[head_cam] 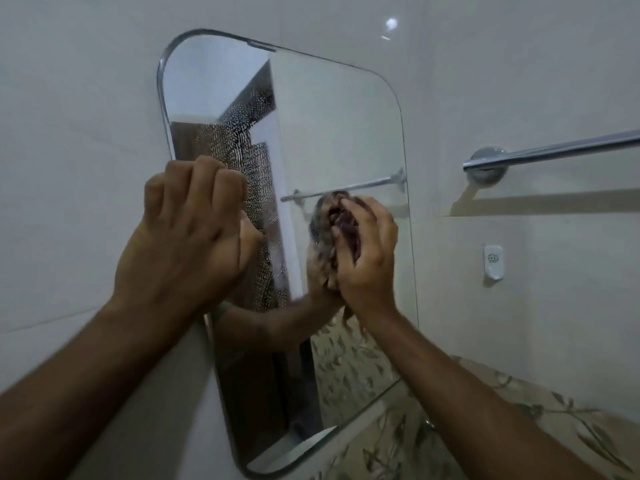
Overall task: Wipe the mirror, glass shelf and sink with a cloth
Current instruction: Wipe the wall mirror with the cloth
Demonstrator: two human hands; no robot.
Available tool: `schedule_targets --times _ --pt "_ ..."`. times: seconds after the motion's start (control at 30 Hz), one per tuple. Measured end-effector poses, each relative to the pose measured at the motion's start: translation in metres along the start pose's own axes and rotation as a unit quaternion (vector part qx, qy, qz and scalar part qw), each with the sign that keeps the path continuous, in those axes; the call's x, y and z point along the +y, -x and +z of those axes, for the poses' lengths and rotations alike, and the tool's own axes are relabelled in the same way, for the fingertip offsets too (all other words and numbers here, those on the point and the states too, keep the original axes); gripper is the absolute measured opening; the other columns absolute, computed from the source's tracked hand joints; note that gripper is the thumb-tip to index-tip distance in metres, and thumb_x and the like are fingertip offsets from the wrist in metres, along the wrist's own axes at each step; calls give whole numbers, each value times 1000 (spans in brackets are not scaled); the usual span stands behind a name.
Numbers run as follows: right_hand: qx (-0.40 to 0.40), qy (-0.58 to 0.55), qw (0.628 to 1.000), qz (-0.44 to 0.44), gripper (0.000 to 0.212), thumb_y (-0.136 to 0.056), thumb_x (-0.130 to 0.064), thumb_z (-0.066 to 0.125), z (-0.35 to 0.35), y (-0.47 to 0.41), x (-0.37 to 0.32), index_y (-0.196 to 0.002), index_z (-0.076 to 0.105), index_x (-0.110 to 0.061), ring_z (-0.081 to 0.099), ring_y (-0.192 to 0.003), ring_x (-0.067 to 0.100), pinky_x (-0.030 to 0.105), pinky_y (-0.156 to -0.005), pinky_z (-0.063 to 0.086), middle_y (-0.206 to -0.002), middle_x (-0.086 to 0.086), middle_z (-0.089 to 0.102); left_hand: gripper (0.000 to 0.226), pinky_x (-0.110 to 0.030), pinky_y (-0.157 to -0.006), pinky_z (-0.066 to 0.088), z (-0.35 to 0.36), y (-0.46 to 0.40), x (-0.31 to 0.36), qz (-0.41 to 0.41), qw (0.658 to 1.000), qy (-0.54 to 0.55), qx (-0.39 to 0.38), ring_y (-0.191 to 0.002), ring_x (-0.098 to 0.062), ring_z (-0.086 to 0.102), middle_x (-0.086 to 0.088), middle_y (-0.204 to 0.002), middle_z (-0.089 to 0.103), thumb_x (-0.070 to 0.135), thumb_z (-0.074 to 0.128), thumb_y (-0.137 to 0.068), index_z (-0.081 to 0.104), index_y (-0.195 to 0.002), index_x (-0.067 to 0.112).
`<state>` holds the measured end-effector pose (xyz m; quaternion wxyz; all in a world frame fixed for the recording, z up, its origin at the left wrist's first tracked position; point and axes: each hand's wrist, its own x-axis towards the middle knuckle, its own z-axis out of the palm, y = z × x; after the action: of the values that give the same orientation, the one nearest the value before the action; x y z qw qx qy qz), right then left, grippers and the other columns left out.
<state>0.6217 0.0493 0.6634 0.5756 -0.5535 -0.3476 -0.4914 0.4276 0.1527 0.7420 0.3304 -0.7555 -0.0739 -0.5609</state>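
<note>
A: Glass mirror (332,133), rounded corners, hangs tilted in view on a pale tiled wall (69,133). Water droplets speckle its left-centre band; the right part looks clearer.

B: Hands?

A: Right hand (367,258) has its fingers curled round a dark bunched cloth (341,226) and presses it to the mirror's lower-middle, just below the reflected bar. Left hand (187,233) sits at the mirror's left edge, fingers curled in, knuckles toward the camera. Can't tell if it grips the edge or just braces on it; nothing visible in it.

B: Room?

A: Chrome towel bar (554,150) on the wall right of the mirror, round mount at its near end. Below it a small white plastic hook (493,263), well apart from the mirror. A tile seam runs level between the two.

B: Shelf, sink?

A: Neither clearly in view. A thin glass edge crosses the mirror's bottom right; can't say what it is. Leaf-print fabric (571,420) fills the lower right corner, and the mirror reflects it along with both forearms.
</note>
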Motion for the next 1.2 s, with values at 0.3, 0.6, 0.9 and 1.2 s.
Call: schedule_targets --times 0.3,0.6,0.9,1.2 --pt "59 32 991 120 37 -102 -27 53 -8 -18 20 -138 52 -16 43 -132 20 32 -109 44 -141 8 43 19 -54 -85 32 5 1 0 -5 999 16 40 -97 -37 44 -18 -101 48 18 46 -89 50 -102 6" --pt "65 20 992 105 35 -99 -21 58 -5 -12 17 -132 58 -11 48 -127 28 20 -110 37 -135 15 49 20 -50 -85 34 3 3 -1 16 999 -15 32 -98 -36 45 -18 -101 47 19 44 -89 49 -103 5" --pt "-22 23 998 59 41 -101 -26 53 2 61 -41 -141 49 -19 36 -140 25 30 -112 39 -150 9 37 16 -46 -85 39 4 1 -3 15 999 -19 35 -93 -33 48 -12 -94 48 20 41 -88 49 -97 9" --pt "-16 18 1000 20 40 -99 -19 58 22 14 -87 -138 53 -13 35 -139 30 42 -114 38 -147 16 41 15 -39 -78 34 -4 -2 -6 -17 988 146 56 -90 -30 44 -12 -95 49 17 47 -82 51 -94 8"
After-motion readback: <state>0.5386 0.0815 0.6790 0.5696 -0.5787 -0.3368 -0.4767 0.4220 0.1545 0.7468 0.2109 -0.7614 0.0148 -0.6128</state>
